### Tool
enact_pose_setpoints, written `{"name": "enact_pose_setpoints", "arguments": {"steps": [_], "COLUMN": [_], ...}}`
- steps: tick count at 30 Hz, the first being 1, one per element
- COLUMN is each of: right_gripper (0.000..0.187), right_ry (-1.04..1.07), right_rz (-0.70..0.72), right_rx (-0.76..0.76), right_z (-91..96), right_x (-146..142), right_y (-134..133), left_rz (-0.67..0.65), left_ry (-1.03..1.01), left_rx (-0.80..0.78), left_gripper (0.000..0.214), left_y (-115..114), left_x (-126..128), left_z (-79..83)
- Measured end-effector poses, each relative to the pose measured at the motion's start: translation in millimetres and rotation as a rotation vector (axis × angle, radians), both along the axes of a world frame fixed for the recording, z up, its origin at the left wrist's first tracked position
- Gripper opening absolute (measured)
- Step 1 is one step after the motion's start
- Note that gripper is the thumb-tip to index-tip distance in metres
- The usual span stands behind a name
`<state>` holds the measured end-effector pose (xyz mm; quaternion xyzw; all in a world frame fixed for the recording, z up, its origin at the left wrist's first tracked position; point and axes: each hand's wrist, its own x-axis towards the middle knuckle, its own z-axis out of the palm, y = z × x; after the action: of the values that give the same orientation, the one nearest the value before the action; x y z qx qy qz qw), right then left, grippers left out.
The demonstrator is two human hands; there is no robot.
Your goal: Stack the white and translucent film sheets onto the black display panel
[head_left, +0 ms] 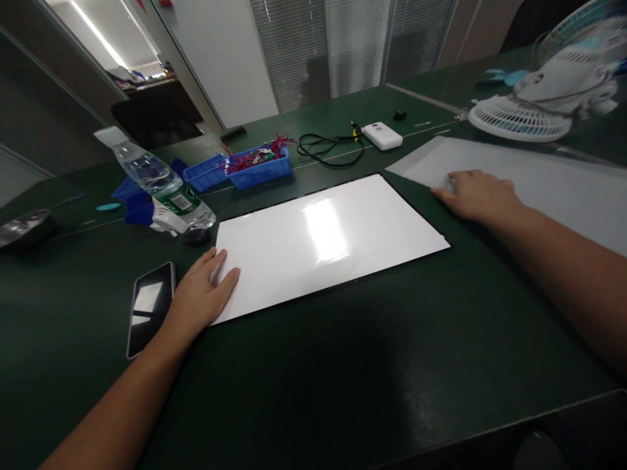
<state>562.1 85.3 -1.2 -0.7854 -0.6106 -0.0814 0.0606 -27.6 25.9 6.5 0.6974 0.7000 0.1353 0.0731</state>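
A flat white rectangular panel [274, 261] with thin black edges lies on the dark green table, light glaring off its middle. Across its left end rests my left hand [198, 294], thumb and fingers spread. At the right, my right hand [482, 196] is on the near edge of a pale, thin sheet [553, 176]. Its fingers lie over the sheet and the thumb is at the edge, apparently pinching it; the contact is partly hidden. A phone [151, 303] lies left of my left hand.
Behind the panel are a water bottle [157, 179], a blue bin [262, 171] of red wires and small parts, a black cable [321, 156] and a white box-shaped device [383, 136]. A white fan [553, 98] lies at the back right. The table's front edge [509, 418] runs below.
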Motion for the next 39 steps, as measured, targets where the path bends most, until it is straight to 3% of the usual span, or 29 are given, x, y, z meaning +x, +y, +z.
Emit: {"name": "enact_pose_setpoints", "arguments": {"steps": [5,8,12,18,25,28,35,39], "right_gripper": [0.055,0.054,0.052,0.049,0.032,0.030,0.028,0.034], "right_ry": [0.035,0.027,-0.016,-0.085,-0.079,-0.031,0.111,0.182], "right_rz": [-0.061,-0.127,-0.056,0.282,1.066,1.278,1.428,1.273], "right_rx": [-0.037,0.106,0.287,0.195,0.100,0.172,0.262,0.250], "right_z": [17.8,29.2,39.6,46.1,36.2,27.2,22.7,23.8], "right_x": [-13,-23,-46,-106,-154,-162,-153,-132], "right_y": [-6,-12,-24,-54,-81,-83,-71,-58], "left_rz": [-0.013,-0.015,-0.013,-0.042,-0.074,-0.083,-0.100,-0.098], "left_ry": [-0.067,-0.040,0.009,0.055,0.093,0.088,0.089,0.087], "left_rx": [-0.036,-0.035,-0.033,-0.026,-0.003,0.011,0.047,0.023], "left_gripper": [0.078,0.079,0.080,0.080,0.080,0.079,0.073,0.078], "left_y": [1,1,1,2,4,5,8,8], "left_x": [-3,-2,0,-2,-8,-10,-17,-18], "left_z": [-2.0,-1.1,-0.5,-2.5,-7.9,-12.0,-18.4,-18.1]}}
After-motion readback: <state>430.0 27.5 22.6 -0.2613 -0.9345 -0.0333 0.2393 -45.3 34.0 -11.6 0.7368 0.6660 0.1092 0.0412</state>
